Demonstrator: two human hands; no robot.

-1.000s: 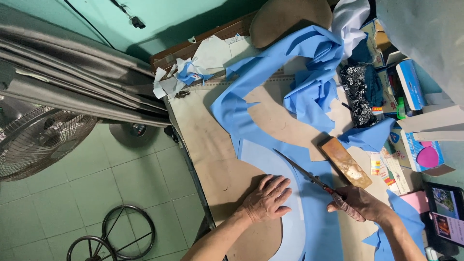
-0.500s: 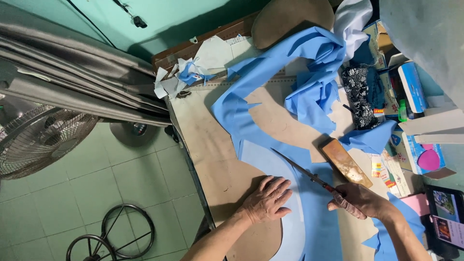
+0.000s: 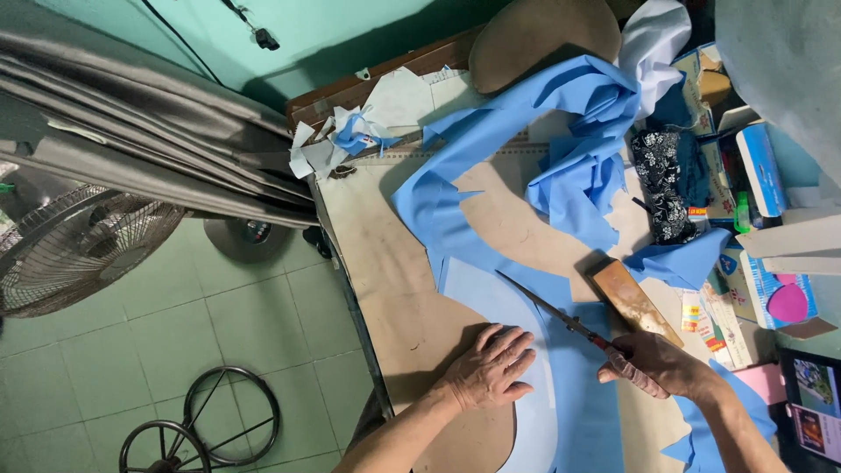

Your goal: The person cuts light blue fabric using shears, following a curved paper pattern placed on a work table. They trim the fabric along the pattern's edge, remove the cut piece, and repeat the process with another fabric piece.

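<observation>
Two hands work: right hand (image 3: 653, 363) grips scissors (image 3: 561, 317) over blue fabric (image 3: 578, 403).

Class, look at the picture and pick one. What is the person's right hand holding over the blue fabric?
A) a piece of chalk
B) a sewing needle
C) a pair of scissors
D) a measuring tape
C: the right hand grips the handles of the scissors, whose long blades lie over the blue fabric, while the left hand presses flat on the pale pattern piece.
</observation>
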